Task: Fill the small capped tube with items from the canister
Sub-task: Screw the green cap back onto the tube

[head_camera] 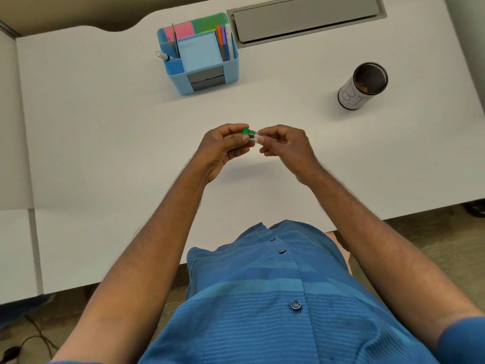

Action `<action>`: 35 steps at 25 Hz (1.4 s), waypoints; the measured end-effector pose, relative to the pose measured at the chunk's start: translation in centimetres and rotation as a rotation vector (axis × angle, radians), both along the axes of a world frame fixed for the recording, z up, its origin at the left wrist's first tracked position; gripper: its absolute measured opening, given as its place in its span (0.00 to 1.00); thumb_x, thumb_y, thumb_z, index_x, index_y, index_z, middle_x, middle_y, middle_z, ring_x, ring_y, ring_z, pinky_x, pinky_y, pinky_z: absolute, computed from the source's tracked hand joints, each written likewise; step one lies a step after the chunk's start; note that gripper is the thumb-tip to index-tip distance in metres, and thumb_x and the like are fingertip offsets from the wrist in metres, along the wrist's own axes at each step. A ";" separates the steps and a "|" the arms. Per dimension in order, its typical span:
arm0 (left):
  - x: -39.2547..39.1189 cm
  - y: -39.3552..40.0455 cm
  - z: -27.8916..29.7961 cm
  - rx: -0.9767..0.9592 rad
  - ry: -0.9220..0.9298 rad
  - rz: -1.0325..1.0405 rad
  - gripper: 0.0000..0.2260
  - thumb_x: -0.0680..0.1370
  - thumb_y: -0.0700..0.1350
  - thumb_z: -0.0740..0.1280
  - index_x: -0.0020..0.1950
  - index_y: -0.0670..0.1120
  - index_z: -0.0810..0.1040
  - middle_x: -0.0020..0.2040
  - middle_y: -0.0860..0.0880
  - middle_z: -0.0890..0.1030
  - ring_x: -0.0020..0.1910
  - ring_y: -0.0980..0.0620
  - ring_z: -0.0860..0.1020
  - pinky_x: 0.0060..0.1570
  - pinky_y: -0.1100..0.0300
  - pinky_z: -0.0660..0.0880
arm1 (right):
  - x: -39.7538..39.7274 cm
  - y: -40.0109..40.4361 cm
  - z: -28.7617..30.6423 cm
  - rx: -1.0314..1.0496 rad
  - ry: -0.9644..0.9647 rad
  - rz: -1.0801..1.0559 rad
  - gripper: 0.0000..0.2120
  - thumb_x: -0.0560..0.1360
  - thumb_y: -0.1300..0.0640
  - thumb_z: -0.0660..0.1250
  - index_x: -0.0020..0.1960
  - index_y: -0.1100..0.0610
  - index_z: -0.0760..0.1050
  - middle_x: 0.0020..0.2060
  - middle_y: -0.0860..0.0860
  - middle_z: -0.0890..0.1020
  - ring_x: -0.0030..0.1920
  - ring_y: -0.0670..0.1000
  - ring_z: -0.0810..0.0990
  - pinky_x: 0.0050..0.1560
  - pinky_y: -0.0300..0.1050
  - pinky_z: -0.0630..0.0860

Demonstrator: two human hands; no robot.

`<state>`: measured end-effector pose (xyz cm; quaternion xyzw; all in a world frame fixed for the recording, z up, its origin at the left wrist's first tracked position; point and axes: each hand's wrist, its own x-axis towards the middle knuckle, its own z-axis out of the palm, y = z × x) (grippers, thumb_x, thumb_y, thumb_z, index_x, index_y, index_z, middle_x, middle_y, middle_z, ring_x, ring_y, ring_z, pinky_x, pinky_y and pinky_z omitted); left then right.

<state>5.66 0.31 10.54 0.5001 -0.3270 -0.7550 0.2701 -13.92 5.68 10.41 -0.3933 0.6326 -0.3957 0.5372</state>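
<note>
A small clear tube (253, 136) with a green cap (246, 131) lies sideways between my two hands, held above the middle of the white desk (105, 143). My left hand (224, 148) pinches the capped end with thumb and fingers. My right hand (284, 145) grips the other end of the tube, and its fingers cover most of the body. Whether the tube holds anything cannot be seen. The canister (363, 85), a dark mesh cylinder wrapped in a white paper label, stands upright and open at the far right, well away from both hands.
A blue desk organizer (200, 55) with sticky notes, pens and brushes stands at the back centre. A grey recessed cable tray (305, 18) lies at the back right. The desk's near edge runs just in front of my torso.
</note>
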 end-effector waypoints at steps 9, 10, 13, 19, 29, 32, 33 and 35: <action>0.3 -1.0 -0.5 -0.035 -0.038 0.001 0.13 0.78 0.34 0.72 0.62 0.41 0.81 0.53 0.42 0.88 0.54 0.43 0.87 0.58 0.53 0.83 | 0.2 -1.9 -0.4 0.092 -0.066 0.056 0.11 0.80 0.57 0.72 0.58 0.63 0.83 0.45 0.57 0.86 0.41 0.53 0.87 0.46 0.44 0.84; 0.4 -1.1 -0.6 -0.036 -0.051 0.000 0.14 0.77 0.34 0.73 0.62 0.40 0.81 0.54 0.42 0.87 0.54 0.42 0.87 0.58 0.52 0.83 | 0.2 -2.0 -0.5 0.101 -0.071 0.060 0.11 0.80 0.57 0.72 0.58 0.64 0.83 0.45 0.57 0.86 0.41 0.52 0.87 0.46 0.44 0.84; 0.2 -1.5 -0.8 -0.051 -0.111 0.009 0.14 0.76 0.33 0.74 0.61 0.39 0.81 0.53 0.40 0.87 0.54 0.41 0.87 0.58 0.51 0.83 | 0.2 -2.9 -0.6 0.139 -0.083 0.064 0.11 0.79 0.58 0.73 0.57 0.64 0.83 0.45 0.56 0.87 0.41 0.51 0.87 0.45 0.43 0.83; 0.5 -3.0 -1.0 -0.064 -0.153 0.040 0.13 0.75 0.34 0.75 0.59 0.40 0.82 0.52 0.41 0.88 0.52 0.41 0.87 0.55 0.51 0.84 | 0.8 -4.8 -0.8 0.162 -0.104 0.067 0.12 0.79 0.58 0.73 0.58 0.65 0.83 0.46 0.57 0.86 0.42 0.52 0.87 0.46 0.43 0.83; 2.7 -7.7 -0.8 -0.182 -0.212 0.021 0.15 0.76 0.36 0.74 0.62 0.44 0.84 0.55 0.46 0.87 0.54 0.47 0.86 0.56 0.54 0.84 | 2.4 -10.9 -0.6 0.160 -0.056 0.314 0.13 0.77 0.58 0.75 0.58 0.61 0.79 0.45 0.52 0.86 0.47 0.50 0.85 0.51 0.45 0.81; 2.9 -9.8 -0.5 -0.236 -0.240 0.070 0.15 0.77 0.36 0.74 0.63 0.45 0.84 0.58 0.46 0.86 0.56 0.47 0.86 0.57 0.55 0.84 | 4.2 -13.8 0.0 0.072 0.119 0.364 0.14 0.76 0.58 0.75 0.58 0.59 0.75 0.49 0.53 0.85 0.48 0.52 0.86 0.47 0.44 0.83; 3.1 -10.5 -0.5 -0.252 -0.236 0.102 0.15 0.77 0.37 0.74 0.64 0.46 0.84 0.59 0.46 0.86 0.57 0.47 0.85 0.57 0.55 0.84 | 4.8 -14.9 0.3 0.025 0.184 0.394 0.16 0.77 0.57 0.74 0.61 0.57 0.73 0.52 0.53 0.84 0.48 0.52 0.86 0.46 0.43 0.84; 3.7 -12.0 -0.9 -0.276 -0.256 0.214 0.14 0.79 0.40 0.73 0.64 0.48 0.83 0.60 0.46 0.85 0.58 0.48 0.85 0.54 0.58 0.84 | 6.2 -17.0 0.8 -0.097 0.296 0.442 0.21 0.79 0.59 0.72 0.68 0.52 0.68 0.58 0.50 0.80 0.48 0.48 0.86 0.44 0.37 0.83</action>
